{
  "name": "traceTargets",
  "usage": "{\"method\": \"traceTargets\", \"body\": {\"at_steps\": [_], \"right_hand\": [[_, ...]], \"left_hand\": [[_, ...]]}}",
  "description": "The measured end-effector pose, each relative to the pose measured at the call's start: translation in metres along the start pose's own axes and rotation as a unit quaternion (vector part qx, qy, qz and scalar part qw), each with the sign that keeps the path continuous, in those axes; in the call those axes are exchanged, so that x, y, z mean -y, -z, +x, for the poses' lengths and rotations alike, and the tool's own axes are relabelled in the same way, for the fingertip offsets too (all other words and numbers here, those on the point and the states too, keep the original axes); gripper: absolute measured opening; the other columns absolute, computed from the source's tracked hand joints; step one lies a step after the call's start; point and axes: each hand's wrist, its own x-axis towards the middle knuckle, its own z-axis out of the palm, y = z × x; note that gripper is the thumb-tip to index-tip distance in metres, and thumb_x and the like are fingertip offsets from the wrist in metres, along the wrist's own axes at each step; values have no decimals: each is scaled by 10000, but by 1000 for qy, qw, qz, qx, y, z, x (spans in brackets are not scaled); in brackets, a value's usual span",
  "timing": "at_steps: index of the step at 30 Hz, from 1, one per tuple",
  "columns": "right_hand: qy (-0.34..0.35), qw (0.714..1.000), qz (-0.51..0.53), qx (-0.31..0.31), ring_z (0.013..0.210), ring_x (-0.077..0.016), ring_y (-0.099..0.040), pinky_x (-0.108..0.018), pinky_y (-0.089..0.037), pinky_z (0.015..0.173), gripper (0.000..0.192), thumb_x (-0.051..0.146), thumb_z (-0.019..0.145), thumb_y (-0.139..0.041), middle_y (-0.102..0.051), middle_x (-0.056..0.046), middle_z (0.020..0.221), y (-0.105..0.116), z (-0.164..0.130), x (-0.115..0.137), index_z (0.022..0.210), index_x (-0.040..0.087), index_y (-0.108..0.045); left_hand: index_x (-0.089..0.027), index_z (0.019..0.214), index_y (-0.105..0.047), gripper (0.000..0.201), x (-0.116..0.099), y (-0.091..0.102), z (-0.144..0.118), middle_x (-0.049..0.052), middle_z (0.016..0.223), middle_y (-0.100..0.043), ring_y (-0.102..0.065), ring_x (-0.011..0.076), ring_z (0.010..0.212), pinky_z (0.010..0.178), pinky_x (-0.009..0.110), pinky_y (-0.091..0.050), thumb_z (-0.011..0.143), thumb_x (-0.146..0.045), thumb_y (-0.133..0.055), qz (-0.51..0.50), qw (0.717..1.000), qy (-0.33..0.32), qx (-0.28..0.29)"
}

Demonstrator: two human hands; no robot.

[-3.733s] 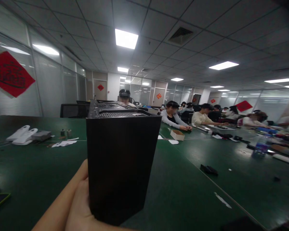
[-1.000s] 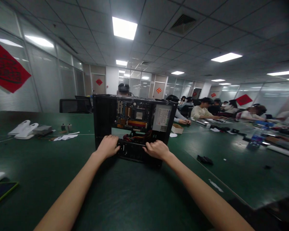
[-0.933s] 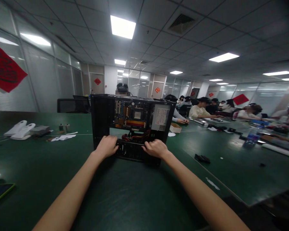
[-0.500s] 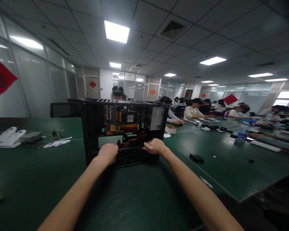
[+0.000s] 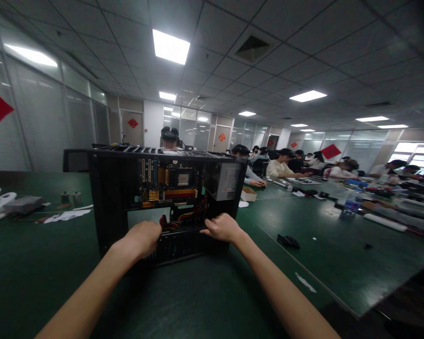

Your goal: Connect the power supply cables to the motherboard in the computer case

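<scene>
A black computer case (image 5: 109,197) stands on the green table (image 5: 205,301) with its open side facing me. Inside it I see a motherboard (image 5: 169,181), a power supply (image 5: 223,180) at the right and red cables (image 5: 183,217) below. My left hand (image 5: 141,239) grips the case's lower front edge on the left. My right hand (image 5: 222,228) holds the same lower edge further right, fingers curled over it.
White objects and a grey box (image 5: 21,204) lie at the far left, with paper scraps (image 5: 65,215) nearby. A small black item (image 5: 287,241) lies right of the case. A cardboard box (image 5: 248,193), a water bottle (image 5: 349,204) and several seated people (image 5: 286,167) are beyond.
The case was closed-side toward me 3.7 s ago; its open side faces me. Over the last second both hands have stayed on its lower edge while it shifted left and nearer.
</scene>
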Motion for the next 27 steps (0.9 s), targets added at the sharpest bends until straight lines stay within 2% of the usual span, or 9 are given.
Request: {"method": "traceTargets", "body": {"at_steps": [4,6,9,13,16,18,20,23,27], "right_hand": [[-77,996,48,27,711,-246,-690,-281,-376,598,666,665,951,-276,-714,-139,757,36,24,18,841,146,-679],[-88,991,104,13,779,-243,-692,-281,-396,628,611,631,966,-293,-724,-129,850,52,43,28,888,166,-680],[-63,974,218,1,853,-221,-682,-264,-409,653,476,580,964,-396,-725,-93,946,66,72,41,969,189,-669],[-55,956,280,63,888,-236,-668,-265,-418,659,434,562,901,-536,-722,-113,989,63,99,54,991,169,-694],[-41,947,296,118,891,-239,-669,-260,-414,655,365,480,863,-618,-728,-119,994,54,106,60,1032,172,-718],[-18,940,317,124,860,-215,-670,-247,-403,646,275,391,857,-634,-738,-97,953,50,107,60,1014,189,-735],[-5,937,337,95,820,-196,-663,-241,-390,638,222,346,854,-633,-740,-87,895,49,106,58,944,181,-752],[-25,917,397,-5,755,-176,-640,-244,-382,634,281,369,896,-580,-725,-77,807,59,105,51,845,149,-746],[-88,830,531,-147,695,-143,-602,-236,-396,614,366,440,926,-526,-699,-45,780,86,99,41,867,134,-719]], "left_hand": [[-93,1031,-718,313,6,-6,4,214,1041,-712,-687,348,958,798,409,-548,792,-85,-517,-24,1000,-12,-3],[-103,1051,-711,321,10,-9,5,204,1029,-714,-690,342,933,771,398,-543,794,-108,-518,-45,999,-18,2],[-137,1048,-710,310,16,-11,2,180,1020,-718,-694,316,899,720,360,-532,795,-154,-531,-73,997,-16,22],[-174,1031,-708,284,29,-9,-6,149,1024,-715,-688,298,892,721,355,-525,815,-293,-566,-86,995,13,47],[-187,1043,-698,327,40,-7,-9,136,1041,-710,-679,290,917,762,363,-525,842,-397,-550,-105,993,18,55],[-187,1086,-683,372,47,-6,-10,134,1071,-703,-670,286,952,805,363,-520,845,-438,-553,-115,992,16,46],[-180,1150,-653,438,52,-6,-10,137,1123,-689,-657,284,1001,860,366,-509,851,-483,-550,-135,991,5,24],[-190,1282,-567,517,55,-7,-8,123,1278,-627,-605,269,1136,987,373,-457,881,-513,-519,-194,979,-42,-46],[-225,1485,-314,751,52,-3,-9,102,1529,-385,-402,257,1376,1143,387,-318,845,-478,-614,-234,953,-101,-162]]}}
